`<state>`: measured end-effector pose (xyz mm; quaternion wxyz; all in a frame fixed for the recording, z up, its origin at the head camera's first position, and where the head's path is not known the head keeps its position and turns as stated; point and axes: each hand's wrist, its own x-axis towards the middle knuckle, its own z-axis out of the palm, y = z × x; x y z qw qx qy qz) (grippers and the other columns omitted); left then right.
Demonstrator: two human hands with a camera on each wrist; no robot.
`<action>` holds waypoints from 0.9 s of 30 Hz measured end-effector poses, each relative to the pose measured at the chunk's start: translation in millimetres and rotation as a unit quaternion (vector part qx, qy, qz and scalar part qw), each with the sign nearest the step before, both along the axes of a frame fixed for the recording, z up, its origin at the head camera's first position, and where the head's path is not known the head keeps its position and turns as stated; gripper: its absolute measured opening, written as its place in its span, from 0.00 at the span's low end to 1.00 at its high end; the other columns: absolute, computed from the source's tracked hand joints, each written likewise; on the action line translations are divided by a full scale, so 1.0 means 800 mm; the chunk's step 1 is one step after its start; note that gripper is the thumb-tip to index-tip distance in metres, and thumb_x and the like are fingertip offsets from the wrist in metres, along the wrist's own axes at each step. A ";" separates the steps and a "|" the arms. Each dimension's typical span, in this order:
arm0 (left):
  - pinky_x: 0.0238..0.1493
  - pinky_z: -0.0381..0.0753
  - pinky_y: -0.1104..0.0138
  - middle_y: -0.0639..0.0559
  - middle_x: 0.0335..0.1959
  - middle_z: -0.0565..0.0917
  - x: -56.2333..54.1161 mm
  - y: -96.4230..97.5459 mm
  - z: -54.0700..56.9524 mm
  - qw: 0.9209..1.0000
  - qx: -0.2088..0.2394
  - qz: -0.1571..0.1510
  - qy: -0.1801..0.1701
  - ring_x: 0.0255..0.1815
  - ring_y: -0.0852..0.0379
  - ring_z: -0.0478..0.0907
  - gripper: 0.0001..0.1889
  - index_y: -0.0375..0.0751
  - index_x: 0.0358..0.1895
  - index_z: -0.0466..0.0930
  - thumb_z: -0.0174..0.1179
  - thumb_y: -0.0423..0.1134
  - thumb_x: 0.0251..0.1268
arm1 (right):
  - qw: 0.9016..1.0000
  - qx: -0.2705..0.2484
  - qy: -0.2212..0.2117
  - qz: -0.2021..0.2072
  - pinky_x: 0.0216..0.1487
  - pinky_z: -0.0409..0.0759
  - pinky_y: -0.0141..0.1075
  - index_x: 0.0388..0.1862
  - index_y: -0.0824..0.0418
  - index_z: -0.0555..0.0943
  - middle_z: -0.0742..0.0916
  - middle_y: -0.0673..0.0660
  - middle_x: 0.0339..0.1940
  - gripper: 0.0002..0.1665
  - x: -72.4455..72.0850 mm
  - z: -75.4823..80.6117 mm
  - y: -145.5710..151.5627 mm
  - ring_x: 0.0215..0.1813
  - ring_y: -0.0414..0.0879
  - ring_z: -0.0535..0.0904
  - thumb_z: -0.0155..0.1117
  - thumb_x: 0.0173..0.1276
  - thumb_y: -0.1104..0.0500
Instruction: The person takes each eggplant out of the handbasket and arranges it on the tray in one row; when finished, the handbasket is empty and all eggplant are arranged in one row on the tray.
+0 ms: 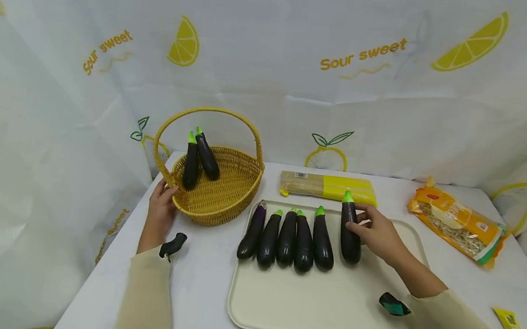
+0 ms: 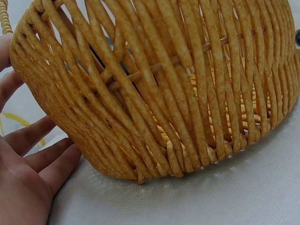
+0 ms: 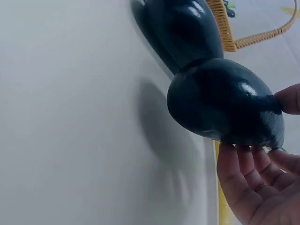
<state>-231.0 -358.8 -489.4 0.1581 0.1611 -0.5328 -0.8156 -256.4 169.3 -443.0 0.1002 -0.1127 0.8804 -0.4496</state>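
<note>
My left hand (image 1: 163,202) holds the left side of a wicker basket (image 1: 220,216), thumb at the rim and fingers against the outer weave (image 2: 154,93). Two eggplants (image 1: 207,156) with bright green stems lean inside the basket at its left. On a cream tray (image 1: 297,311) several more eggplants (image 1: 287,238) lie side by side in a row. To the right of that row, my right hand (image 1: 378,234) pinches another eggplant (image 1: 351,236) between thumb and fingers. In the right wrist view its rounded end (image 3: 220,103) hangs over the tray, casting a shadow.
Behind the tray lies a long yellow-and-clear packet of noodles (image 1: 328,186). An orange bag of dried food (image 1: 458,223) lies at the right, and a small yellow packet (image 1: 512,326) nearer the front. A white curtain with lemon prints (image 1: 262,79) hangs behind the white table.
</note>
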 end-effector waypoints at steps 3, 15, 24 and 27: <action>0.58 0.69 0.68 0.48 0.68 0.67 -0.001 0.002 -0.002 1.000 0.000 0.004 0.000 0.63 0.56 0.67 0.29 0.53 0.73 0.63 0.56 0.34 0.71 | 1.000 -0.008 -0.007 0.005 0.35 0.81 0.39 0.70 0.67 0.62 0.76 0.64 0.48 0.38 0.006 -0.008 0.003 0.45 0.54 0.78 0.64 0.69 0.50; 0.56 0.70 0.68 0.48 0.67 0.69 -0.004 0.003 -0.002 1.000 -0.001 0.007 0.017 0.61 0.55 0.68 0.28 0.52 0.72 0.65 0.56 0.33 0.71 | 1.000 0.007 -0.017 0.016 0.33 0.78 0.39 0.66 0.70 0.66 0.78 0.62 0.44 0.35 0.014 -0.023 -0.007 0.41 0.51 0.76 0.64 0.69 0.52; 0.56 0.70 0.69 0.47 0.67 0.69 -0.003 0.004 -0.001 1.000 0.006 0.011 0.012 0.61 0.55 0.68 0.28 0.51 0.72 0.65 0.56 0.33 0.70 | 0.999 0.048 0.007 0.024 0.42 0.75 0.41 0.65 0.68 0.68 0.82 0.59 0.44 0.34 0.008 -0.027 -0.015 0.45 0.52 0.78 0.63 0.69 0.48; 0.56 0.71 0.69 0.47 0.67 0.69 -0.002 0.003 -0.001 1.000 0.003 0.013 0.011 0.61 0.55 0.68 0.27 0.51 0.71 0.66 0.56 0.33 0.71 | 0.998 0.057 0.018 0.025 0.44 0.75 0.43 0.64 0.67 0.69 0.82 0.58 0.43 0.34 0.008 -0.028 -0.018 0.46 0.53 0.78 0.63 0.69 0.47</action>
